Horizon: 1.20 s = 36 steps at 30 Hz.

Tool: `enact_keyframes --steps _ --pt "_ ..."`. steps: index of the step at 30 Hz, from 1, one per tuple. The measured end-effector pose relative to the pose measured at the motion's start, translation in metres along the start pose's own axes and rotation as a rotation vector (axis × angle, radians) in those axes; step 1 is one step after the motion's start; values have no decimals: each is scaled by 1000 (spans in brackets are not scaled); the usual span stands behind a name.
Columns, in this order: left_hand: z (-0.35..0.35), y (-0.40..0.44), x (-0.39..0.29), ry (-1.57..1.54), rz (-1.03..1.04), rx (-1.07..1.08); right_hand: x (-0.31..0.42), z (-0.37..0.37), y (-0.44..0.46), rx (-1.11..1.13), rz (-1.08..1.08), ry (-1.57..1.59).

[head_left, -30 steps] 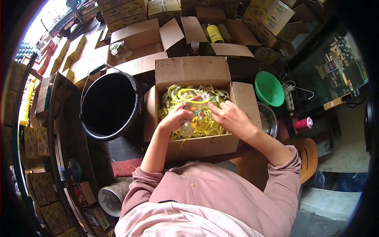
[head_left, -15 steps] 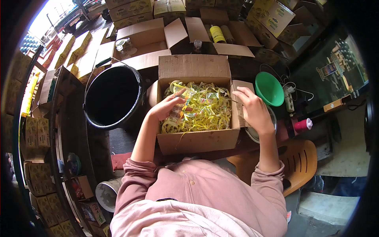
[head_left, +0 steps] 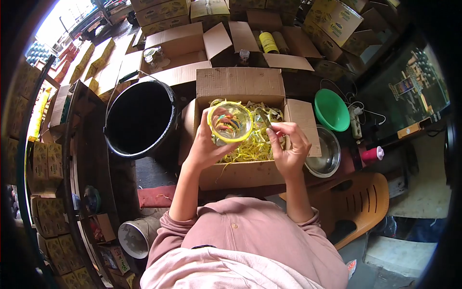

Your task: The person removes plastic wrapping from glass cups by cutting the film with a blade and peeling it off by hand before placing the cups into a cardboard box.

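Note:
My left hand [head_left: 204, 144] is wrapped round a clear plastic jar [head_left: 230, 121] with a yellow rim, its mouth tilted up towards me. Through its wall some coloured print shows. Pinched between the thumb and fingers of my right hand [head_left: 291, 147] is a thin, dark, knife-like blade [head_left: 264, 118], its tip pointing up and left, a little to the right of the jar and apart from it. Both hands are above an open cardboard box [head_left: 240, 83], which is filled with yellow and clear plastic strips [head_left: 257, 144].
A black bucket [head_left: 140, 118] stands left of the box. To the right are a green bowl [head_left: 332, 110], a metal bowl [head_left: 332, 161], a pink spool [head_left: 370, 154] and white cables [head_left: 368, 111]. More open cartons [head_left: 178, 36] line the back. An orange chair [head_left: 361, 207] is at lower right.
My left hand has lifted the clear jar from among the strips and turned its mouth up. My right hand has moved left with the blade, closer to the jar.

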State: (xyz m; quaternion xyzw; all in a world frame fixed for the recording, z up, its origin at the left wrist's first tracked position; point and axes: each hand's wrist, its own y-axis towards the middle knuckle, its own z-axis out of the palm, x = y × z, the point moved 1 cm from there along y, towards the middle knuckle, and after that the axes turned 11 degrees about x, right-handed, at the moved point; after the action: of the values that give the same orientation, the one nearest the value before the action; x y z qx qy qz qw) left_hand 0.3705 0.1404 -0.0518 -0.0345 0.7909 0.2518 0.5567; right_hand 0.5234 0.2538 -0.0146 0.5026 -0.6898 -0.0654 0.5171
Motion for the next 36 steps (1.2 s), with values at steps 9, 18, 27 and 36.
enact_keyframes --steps 9,18,27,36 --pt "11 -11 -24 288 44 -1 10 17 -20 -84 -35 121" --pt "24 -8 -28 326 108 71 12 13 -27 -171 -35 16" --pt "17 -4 -22 438 106 160 10 13 -21 -174 -21 -11" --pt "12 -7 1 64 66 234 1 17 -12 -98 -35 -11"
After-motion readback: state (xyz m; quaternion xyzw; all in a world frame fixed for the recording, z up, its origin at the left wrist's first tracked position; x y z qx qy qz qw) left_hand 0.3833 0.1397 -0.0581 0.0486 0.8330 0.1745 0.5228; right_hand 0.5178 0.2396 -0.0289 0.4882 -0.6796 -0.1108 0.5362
